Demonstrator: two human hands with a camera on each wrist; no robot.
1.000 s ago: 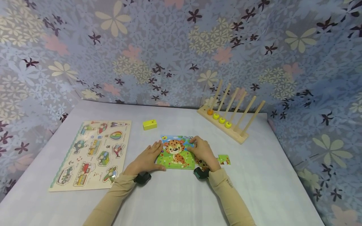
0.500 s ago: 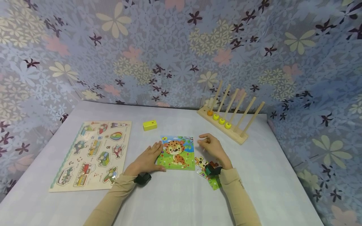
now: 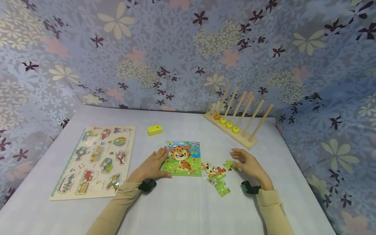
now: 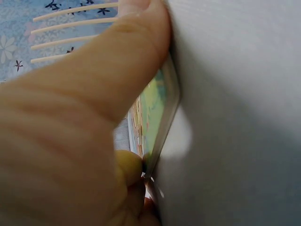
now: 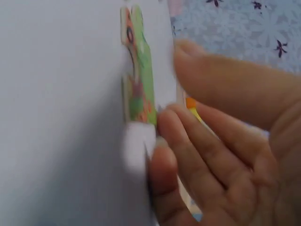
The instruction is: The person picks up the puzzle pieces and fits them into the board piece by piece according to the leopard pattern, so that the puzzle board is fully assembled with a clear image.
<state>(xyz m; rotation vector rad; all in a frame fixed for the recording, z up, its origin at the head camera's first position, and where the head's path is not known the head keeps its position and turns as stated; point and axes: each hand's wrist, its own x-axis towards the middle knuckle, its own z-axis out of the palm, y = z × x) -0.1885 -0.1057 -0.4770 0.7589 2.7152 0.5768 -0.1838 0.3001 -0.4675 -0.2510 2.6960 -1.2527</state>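
A square leopard picture board (image 3: pixel 180 158) lies flat on the table in the head view. My left hand (image 3: pixel 151 165) rests at its left side, fingers spread over the edge and thumb near the lower corner. The left wrist view shows that thumb (image 4: pixel 108 70) close against the board's edge. To the right of the board, several loose jigsaw pieces (image 3: pixel 222 189) lie in an overlapping cluster. My right hand (image 3: pixel 251 166) is just right of them, fingers loosely bent. In the right wrist view its thumb and fingers are apart, holding nothing, beside a green piece (image 5: pixel 146 70).
On the left lies a large wooden vehicle puzzle board (image 3: pixel 97 156). A yellow block (image 3: pixel 154 130) sits behind the leopard board. A wooden peg stand (image 3: pixel 248 143) with a few orange and yellow beads stands at the back right, before a flowered cloth backdrop (image 3: pixel 182 65).
My right hand has left the board's right edge and moved right, past the loose pieces, uncovering them. The left hand has stayed in place.
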